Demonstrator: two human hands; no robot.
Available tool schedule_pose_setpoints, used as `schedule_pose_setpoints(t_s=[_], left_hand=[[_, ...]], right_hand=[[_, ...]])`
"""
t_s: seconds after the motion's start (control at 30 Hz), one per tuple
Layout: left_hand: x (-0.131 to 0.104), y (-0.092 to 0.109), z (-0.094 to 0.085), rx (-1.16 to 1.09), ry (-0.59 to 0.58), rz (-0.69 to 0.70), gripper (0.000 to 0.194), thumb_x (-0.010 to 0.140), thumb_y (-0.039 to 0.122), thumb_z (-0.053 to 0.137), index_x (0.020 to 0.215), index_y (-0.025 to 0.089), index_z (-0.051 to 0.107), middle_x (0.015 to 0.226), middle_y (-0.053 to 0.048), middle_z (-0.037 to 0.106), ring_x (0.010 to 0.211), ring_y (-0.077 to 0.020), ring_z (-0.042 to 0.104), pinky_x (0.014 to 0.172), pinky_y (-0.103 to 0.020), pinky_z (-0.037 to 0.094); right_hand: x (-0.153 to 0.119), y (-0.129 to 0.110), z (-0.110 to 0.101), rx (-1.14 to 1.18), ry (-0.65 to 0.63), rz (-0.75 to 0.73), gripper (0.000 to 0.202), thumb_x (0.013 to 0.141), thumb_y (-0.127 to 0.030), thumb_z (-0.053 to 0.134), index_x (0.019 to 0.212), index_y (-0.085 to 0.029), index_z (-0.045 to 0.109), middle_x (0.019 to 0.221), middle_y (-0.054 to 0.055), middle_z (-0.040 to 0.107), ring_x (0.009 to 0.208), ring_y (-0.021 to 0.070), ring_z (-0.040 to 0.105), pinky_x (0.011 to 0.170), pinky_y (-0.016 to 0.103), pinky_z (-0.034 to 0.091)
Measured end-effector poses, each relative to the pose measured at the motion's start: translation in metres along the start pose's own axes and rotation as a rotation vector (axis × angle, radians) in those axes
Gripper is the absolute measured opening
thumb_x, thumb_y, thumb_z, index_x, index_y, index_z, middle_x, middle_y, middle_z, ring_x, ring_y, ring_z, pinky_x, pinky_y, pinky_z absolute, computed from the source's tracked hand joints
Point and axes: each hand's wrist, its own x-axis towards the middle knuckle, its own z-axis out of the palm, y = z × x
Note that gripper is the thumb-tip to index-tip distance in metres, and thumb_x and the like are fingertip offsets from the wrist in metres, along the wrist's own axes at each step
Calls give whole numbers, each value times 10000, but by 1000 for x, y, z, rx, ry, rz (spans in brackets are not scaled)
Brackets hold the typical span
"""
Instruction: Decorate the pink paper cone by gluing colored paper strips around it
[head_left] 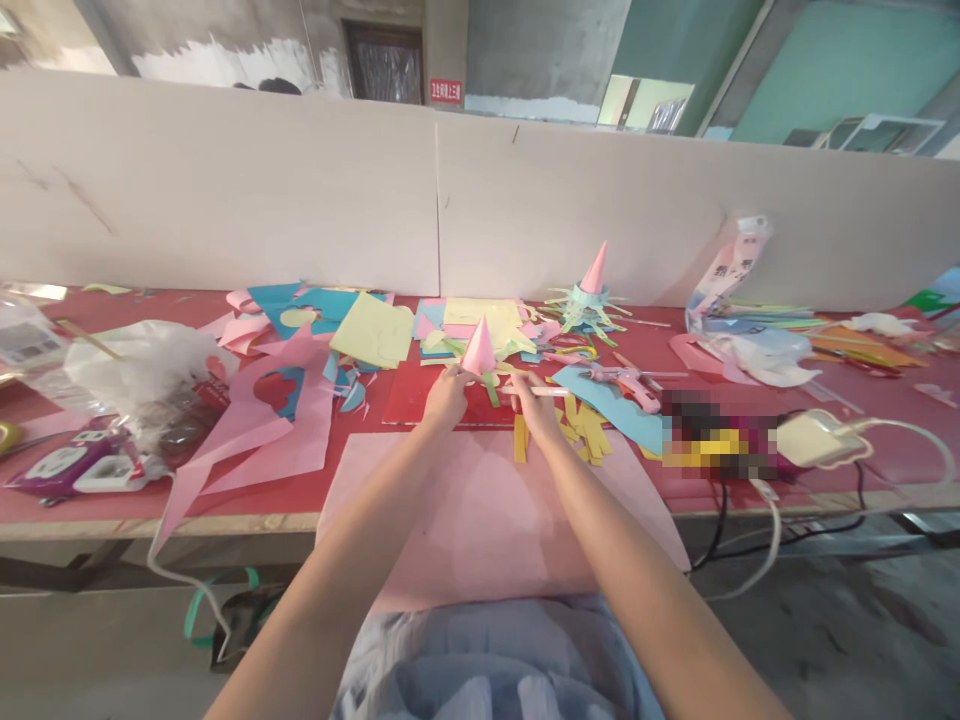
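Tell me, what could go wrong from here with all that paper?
1. The left grip holds the pink paper cone low down; squeezing too hard might crease it.
2. The pink glue gun lies at the blue paper; if hot, which I can't tell, it might mark it.
3. Loose yellow paper strips lie close to the right forearm, which could scatter them.

From the person's head, the scene is viewed forward and down at close range; the left hand (448, 397) and right hand (534, 408) are framed centrally, with the red tabletop (649, 350) spanned and the pale partition (300, 190) faced beyond.
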Motion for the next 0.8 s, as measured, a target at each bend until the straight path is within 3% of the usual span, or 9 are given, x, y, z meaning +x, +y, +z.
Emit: schedule_pose_setpoints(t_s=[0.33,0.57,0.8], left_hand=[[0,-2,-6,30,43,-29,658,622,-125,362,1017,292,683,1019,-36,587,1019,-211,509,862,-340,410],[5,-11,2,-16,-59,29,656,596,-111,360,981,280,718,985,-16,597,933,-153,552,817,-237,448],[7,-9,1,-7,-98,-12,573,658,-69,380,966,264,730,1000,-29,611,967,-164,550,860,-242,453]], right_hand=[[1,2,0,7,-34,8,354,832,-546,452,705,-222,519,450,-51,463,454,122,478,466,241,352],[-3,-1,0,-14,-76,-31,356,818,-489,511,597,-214,472,460,-41,507,474,109,490,501,234,367],[0,7,1,-24,-105,-40,341,801,-483,545,604,-225,438,453,-44,525,465,117,511,519,240,388]])
